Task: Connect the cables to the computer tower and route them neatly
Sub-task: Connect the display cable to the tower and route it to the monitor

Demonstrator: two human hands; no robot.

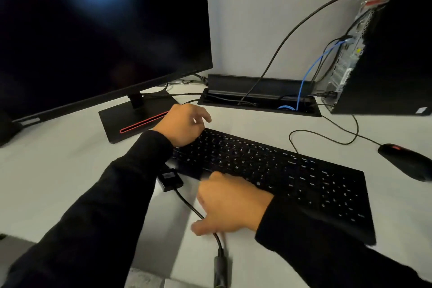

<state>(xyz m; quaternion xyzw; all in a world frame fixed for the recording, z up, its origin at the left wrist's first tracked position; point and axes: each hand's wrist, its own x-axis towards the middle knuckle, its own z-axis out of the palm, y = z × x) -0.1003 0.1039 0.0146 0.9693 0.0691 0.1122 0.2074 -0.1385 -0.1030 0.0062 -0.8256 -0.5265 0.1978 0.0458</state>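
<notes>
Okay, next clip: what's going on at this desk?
A person is setting up a desktop PC. The left hand rests at the keyboard's far left corner; the right hand lies over a loose black adapter cable at its near edge. The tower already has several cables plugged in, including a blue one dropping into the desk's cable slot.

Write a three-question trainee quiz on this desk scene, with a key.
1. True or false: the blue cable runs from the computer tower down into the desk cable tray.
2. Which lies nearer the tower: A) mouse, B) monitor base?
3. Fill in: the loose black adapter cable passes under the ____ hand, near the keyboard.

Key: 1 true; 2 A; 3 right.
</notes>
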